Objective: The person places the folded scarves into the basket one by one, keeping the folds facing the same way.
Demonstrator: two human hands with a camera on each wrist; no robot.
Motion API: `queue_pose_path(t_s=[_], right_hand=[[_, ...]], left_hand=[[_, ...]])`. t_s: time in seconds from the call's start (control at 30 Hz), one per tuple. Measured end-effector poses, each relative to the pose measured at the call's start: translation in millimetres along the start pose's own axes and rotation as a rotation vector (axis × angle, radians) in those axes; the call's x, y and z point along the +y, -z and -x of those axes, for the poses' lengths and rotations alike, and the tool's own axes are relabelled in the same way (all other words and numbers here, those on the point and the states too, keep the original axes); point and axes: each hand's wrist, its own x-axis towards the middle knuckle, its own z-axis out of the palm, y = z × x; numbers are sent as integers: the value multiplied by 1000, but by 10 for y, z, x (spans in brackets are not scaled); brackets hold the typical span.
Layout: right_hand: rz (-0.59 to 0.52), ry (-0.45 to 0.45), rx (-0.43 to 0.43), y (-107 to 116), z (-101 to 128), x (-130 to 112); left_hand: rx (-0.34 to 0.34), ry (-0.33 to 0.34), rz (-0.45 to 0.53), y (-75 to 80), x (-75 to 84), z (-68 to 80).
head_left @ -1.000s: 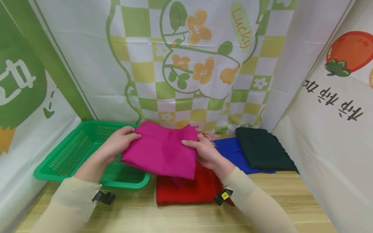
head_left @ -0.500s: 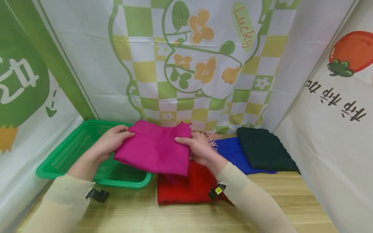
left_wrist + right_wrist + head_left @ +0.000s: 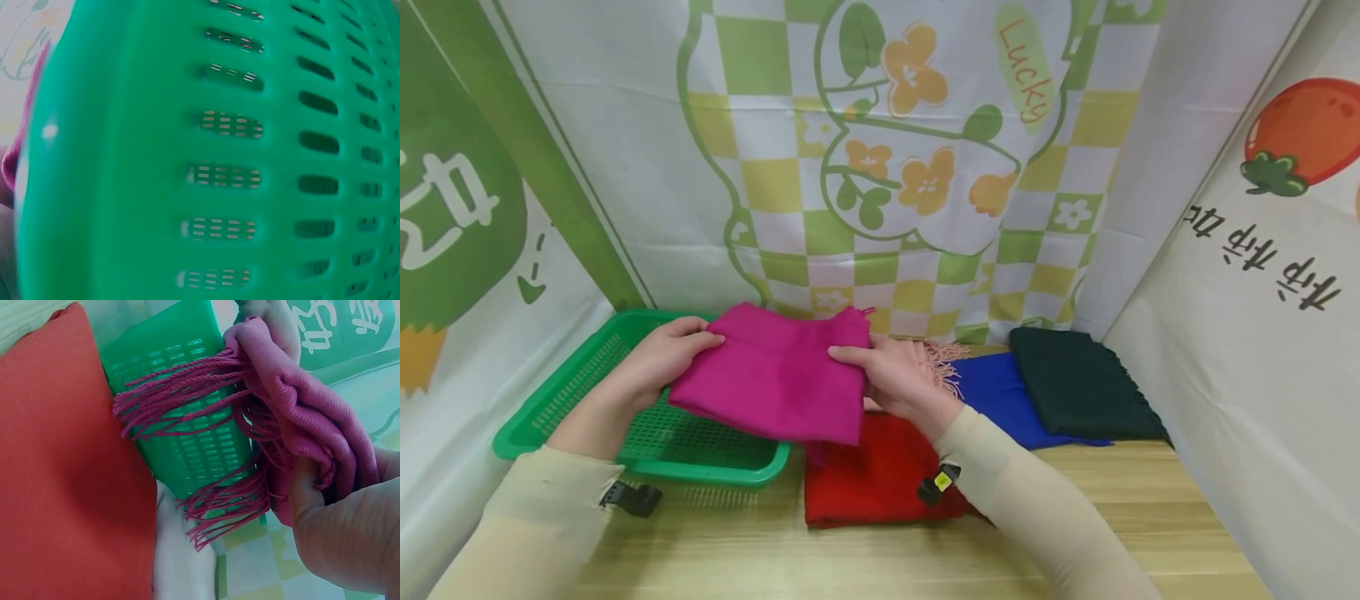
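Note:
A folded magenta scarf (image 3: pixel 775 379) is held above the table between both hands. My left hand (image 3: pixel 658 358) grips its left edge over the green basket (image 3: pixel 587 375). My right hand (image 3: pixel 887 375) grips its right edge, thumb on top. In the right wrist view the scarf (image 3: pixel 312 425) hangs with its fringe dangling in front of the basket (image 3: pixel 187 425), above the red folded scarf (image 3: pixel 69 456). The left wrist view shows only the basket's slotted wall (image 3: pixel 237 156), close and blurred.
A red folded scarf (image 3: pixel 880 479) lies on the wooden table (image 3: pixel 1150 517) beside the basket. A pale pink fringed scarf (image 3: pixel 936 362), a blue one (image 3: pixel 1000 392) and a dark green one (image 3: pixel 1078 383) lie behind to the right. Printed cloth walls close in three sides.
Both hands have carried the magenta scarf to the left, so that more of it hangs over the green basket. More of the red scarf is uncovered.

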Motion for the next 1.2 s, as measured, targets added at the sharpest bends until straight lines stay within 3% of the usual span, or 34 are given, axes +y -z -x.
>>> queue_pose_path(t_s=[0.53, 0.77, 1.0, 1.2], right_hand=[[11, 1, -7, -243, -189, 53], [19, 1, -49, -347, -273, 75], [68, 39, -44, -432, -351, 82], [61, 7, -46, -565, -391, 75]], left_hand=[[24, 12, -44, 225, -143, 35], [25, 22, -67, 354, -247, 44], [45, 29, -126, 453, -339, 20], [55, 31, -158, 535, -394, 35]])
